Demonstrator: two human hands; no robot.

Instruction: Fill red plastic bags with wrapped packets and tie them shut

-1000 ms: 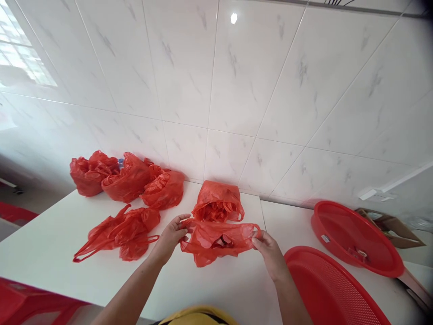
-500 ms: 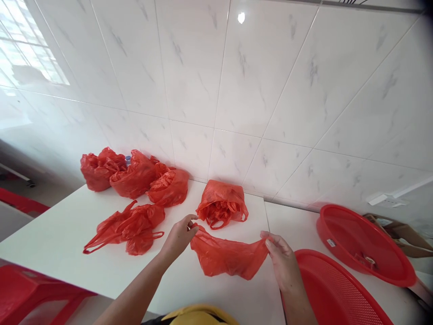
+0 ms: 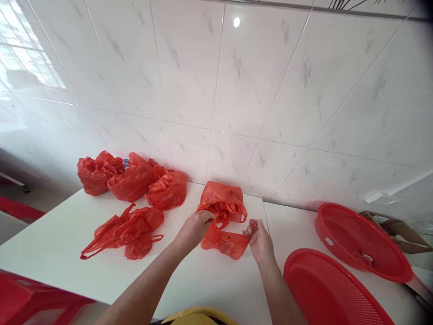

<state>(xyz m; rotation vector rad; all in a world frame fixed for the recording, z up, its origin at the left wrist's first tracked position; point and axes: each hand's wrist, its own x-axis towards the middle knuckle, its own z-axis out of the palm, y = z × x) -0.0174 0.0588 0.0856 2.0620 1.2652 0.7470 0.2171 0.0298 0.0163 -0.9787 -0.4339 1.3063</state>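
Note:
A thin red plastic bag (image 3: pixel 225 243) hangs slack between my two hands, low over the white table. Its left end is pinched in my left hand (image 3: pixel 198 225), and my right hand (image 3: pixel 260 239) grips the other end with fingers curled. Right behind it lies a fuller red bag (image 3: pixel 221 193) on its side, its mouth facing me and crumpled red plastic showing inside. My left fingertips are close to that mouth; I cannot tell if they touch it. Left of my left arm, a loose heap of red bags (image 3: pixel 130 230) spreads its handles over the table.
Several stuffed red bags (image 3: pixel 130 180) stand along the tiled wall at the back left, a blue bottle cap among them. On the right are a red mesh basket (image 3: pixel 324 280) and a red basin (image 3: pixel 355 225) with small items inside. Behind them sits a cardboard box (image 3: pixel 402 232). A red stool (image 3: pixel 40 293) is below the table's left edge.
Both hands have come closer together, so the bag between them is narrower and sags in folds. It has shifted nearer to the open bag behind. The other bags stay put; the view tilts slightly.

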